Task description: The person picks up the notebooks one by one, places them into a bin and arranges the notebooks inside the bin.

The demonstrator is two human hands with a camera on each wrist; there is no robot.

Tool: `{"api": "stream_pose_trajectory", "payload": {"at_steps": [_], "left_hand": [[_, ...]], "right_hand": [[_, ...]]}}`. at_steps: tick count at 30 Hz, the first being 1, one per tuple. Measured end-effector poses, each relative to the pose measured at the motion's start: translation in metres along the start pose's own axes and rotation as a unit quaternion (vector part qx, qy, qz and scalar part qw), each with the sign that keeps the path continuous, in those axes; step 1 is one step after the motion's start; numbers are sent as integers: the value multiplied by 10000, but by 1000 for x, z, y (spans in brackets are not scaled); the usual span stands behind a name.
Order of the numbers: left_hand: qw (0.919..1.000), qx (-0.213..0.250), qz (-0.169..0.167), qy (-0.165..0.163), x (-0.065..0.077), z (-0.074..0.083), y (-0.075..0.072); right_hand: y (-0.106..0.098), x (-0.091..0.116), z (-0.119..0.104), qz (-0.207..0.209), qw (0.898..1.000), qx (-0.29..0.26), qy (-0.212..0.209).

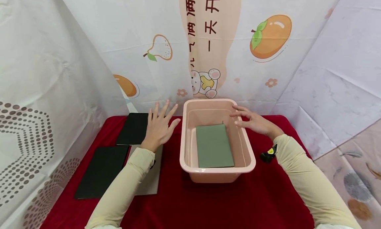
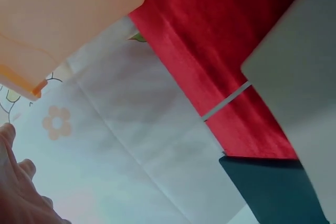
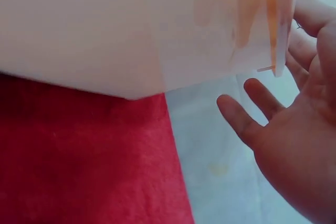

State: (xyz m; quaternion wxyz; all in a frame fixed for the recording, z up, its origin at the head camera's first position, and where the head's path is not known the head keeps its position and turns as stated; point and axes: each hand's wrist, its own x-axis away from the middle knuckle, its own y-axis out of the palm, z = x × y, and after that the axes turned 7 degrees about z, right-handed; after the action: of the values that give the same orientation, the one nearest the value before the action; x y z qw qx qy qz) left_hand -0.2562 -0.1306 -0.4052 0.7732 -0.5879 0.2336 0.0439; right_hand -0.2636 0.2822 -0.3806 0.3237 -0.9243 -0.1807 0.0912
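One pink basin (image 1: 215, 178) sits just beside the right grip (image 1: 256, 123), perhaps touching.

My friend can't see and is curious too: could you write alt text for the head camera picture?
A pink plastic basin holding a green notebook sits on a red cloth. A person's right hand is at its right rim; their left hand is spread open to the basin's left, near two black notebooks and a grey notebook.

There's 1 pink bin (image 1: 218, 170), 2 blk bks (image 1: 102, 171) (image 1: 133, 128), 1 gry bk (image 1: 150, 181) & 1 grn bk (image 1: 215, 146).
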Motion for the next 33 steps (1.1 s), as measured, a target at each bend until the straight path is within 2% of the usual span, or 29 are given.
{"api": "stream_pose_trajectory", "payload": {"at_steps": [4, 7, 14, 20, 33], "left_hand": [[10000, 16, 34, -37, 5, -3, 3], [9999, -25, 17, -110, 7, -5, 5], [9995, -167, -25, -259, 16, -10, 11], [9989, -38, -113, -457, 27, -13, 13], [9966, -13, 26, -818, 48, -23, 15]], "right_hand": [[6, 2, 5, 128, 9984, -550, 89], [8, 1, 8, 200, 9970, -740, 76], [10, 2, 15, 192, 9966, -796, 10], [11, 2, 17, 129, 9961, -871, -34], [16, 1, 23, 149, 9906, -1352, -135]]}}
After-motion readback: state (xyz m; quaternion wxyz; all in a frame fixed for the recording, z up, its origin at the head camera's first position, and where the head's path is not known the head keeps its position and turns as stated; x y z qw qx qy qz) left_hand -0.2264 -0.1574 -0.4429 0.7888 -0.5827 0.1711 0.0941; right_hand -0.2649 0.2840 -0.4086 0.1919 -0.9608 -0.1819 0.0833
